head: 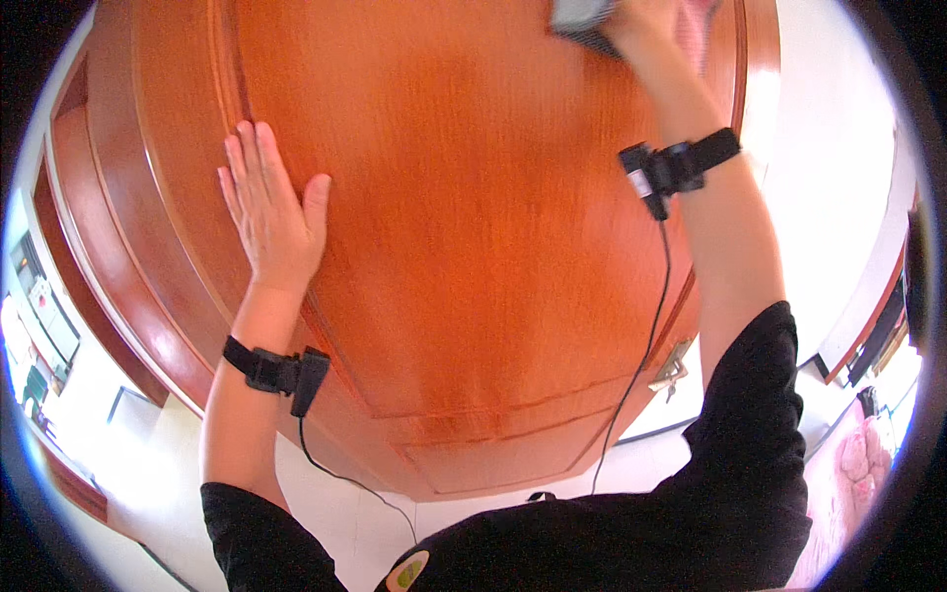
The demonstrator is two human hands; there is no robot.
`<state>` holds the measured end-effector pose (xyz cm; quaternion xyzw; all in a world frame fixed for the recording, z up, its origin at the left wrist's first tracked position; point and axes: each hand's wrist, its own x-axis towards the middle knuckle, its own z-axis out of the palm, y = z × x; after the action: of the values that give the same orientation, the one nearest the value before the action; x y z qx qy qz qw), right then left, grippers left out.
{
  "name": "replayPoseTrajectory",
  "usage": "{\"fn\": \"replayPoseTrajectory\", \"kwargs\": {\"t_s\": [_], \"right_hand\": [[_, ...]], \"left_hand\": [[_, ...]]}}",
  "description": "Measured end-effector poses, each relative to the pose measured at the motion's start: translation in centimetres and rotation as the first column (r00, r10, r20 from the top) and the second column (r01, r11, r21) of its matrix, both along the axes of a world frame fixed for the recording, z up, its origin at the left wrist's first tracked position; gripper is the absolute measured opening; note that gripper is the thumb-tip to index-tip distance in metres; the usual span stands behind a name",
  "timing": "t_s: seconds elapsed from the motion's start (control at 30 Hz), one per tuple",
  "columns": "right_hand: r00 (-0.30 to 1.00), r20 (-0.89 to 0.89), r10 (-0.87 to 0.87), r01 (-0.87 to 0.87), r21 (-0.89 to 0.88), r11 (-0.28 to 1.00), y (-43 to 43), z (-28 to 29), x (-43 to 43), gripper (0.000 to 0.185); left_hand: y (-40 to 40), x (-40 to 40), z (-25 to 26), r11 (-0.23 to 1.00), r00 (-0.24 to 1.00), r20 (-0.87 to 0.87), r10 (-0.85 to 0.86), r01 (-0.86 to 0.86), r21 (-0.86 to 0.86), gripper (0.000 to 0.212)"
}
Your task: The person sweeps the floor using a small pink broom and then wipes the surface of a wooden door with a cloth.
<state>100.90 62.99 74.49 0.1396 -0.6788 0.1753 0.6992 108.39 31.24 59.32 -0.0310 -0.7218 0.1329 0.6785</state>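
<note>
A reddish-brown wooden door [459, 244] with molded panels fills the middle of the view. Flat against its left part lies my left hand [274, 207], fingers straight and thumb apart, holding nothing. My right hand [651, 22] is raised at the top edge, blurred and partly cut off by the picture's rim. It grips a cloth, of which a grey part [584, 18] shows to its left against the door and a pink part [695, 33] to its right; whether these are one cloth I cannot tell. Both wrists wear black straps with small cabled devices.
A metal door handle with a key [672, 370] sits at the door's lower right edge. The wooden door frame [126, 222] runs down the left side. A pink fluffy covering [851, 473] lies at the lower right, and a white wall [821, 185] stands on the right.
</note>
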Motion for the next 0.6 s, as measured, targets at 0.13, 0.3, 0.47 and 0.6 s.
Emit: {"fn": "replayPoseTrajectory", "kwargs": {"t_s": [0.13,0.3,0.47,0.6], "right_hand": [[0.99,0.013,0.142,-0.143,0.066,0.988,-9.1,-0.6,4.0,0.042],[0.971,-0.168,0.172,-0.087,0.422,0.902,-20.7,-4.3,2.0,0.053],[0.852,-0.213,0.479,-0.3,0.551,0.779,-26.3,-11.7,1.3,0.047],[0.728,0.231,0.646,-0.67,0.442,0.597,-20.2,-10.8,1.1,0.042]], "left_hand": [[0.4,0.3,-1.5,0.997,0.998,0.044,-0.054,0.052,0.05,0.068],[0.9,-0.2,-5.3,0.984,0.982,0.099,-0.158,0.148,0.103,0.076],[-1.5,-0.2,-9.2,0.958,0.893,0.442,-0.088,-0.045,0.282,0.078],[-3.7,0.7,-9.5,0.996,0.97,0.23,-0.083,0.074,0.048,0.077]]}}
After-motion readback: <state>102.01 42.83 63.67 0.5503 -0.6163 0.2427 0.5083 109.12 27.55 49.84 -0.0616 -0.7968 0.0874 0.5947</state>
